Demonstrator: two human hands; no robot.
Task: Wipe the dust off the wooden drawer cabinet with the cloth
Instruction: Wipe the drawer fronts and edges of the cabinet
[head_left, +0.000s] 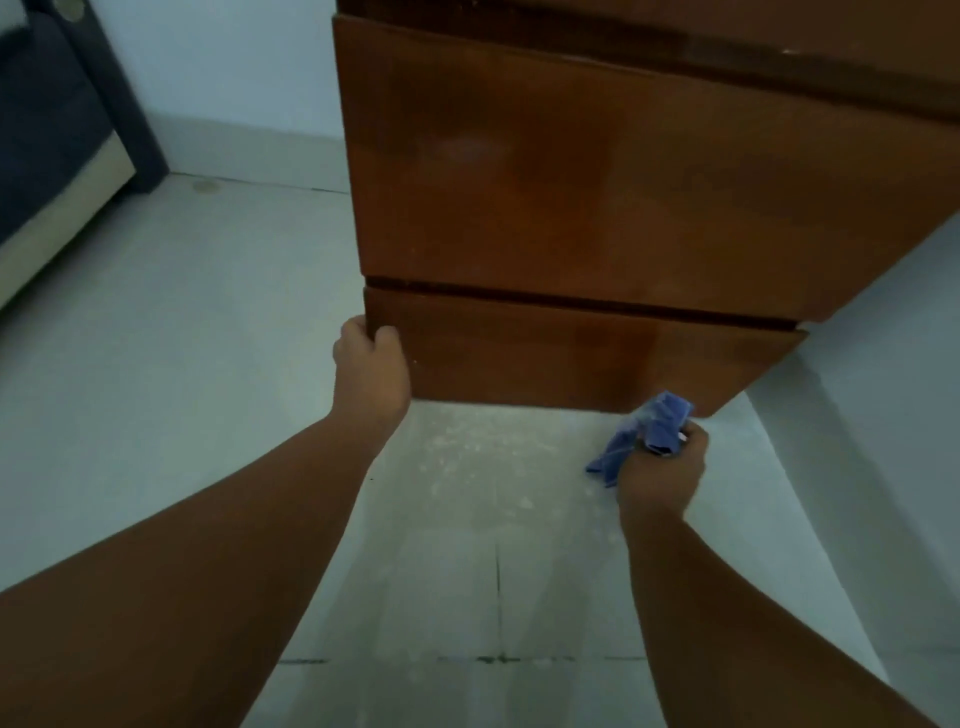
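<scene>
A tall reddish-brown wooden drawer cabinet (597, 208) fills the upper centre and upper right of the frame, its flat drawer fronts stacked one above another with dark gaps between them. The lowest drawer front (571, 353) sits at mid-frame, just above the pale tiled floor (182, 364). The left hand (370, 358), at centre left, curls its fingers round the left edge of that lowest drawer front, thumb on the face and fingers wrapped behind the side. The right hand (662, 467), at lower right of centre, grips a crumpled blue cloth (647, 434) bunched in its fist; the cloth's upper end touches or nearly touches the bottom right edge of the lowest drawer front, and a loose corner hangs towards the floor. Pale dusty specks lie on the floor tiles just below the cabinet, between the two forearms. A dark upholstered piece of furniture (47, 130) with a light base stands in the upper left corner against the pale wall (234, 67).
</scene>
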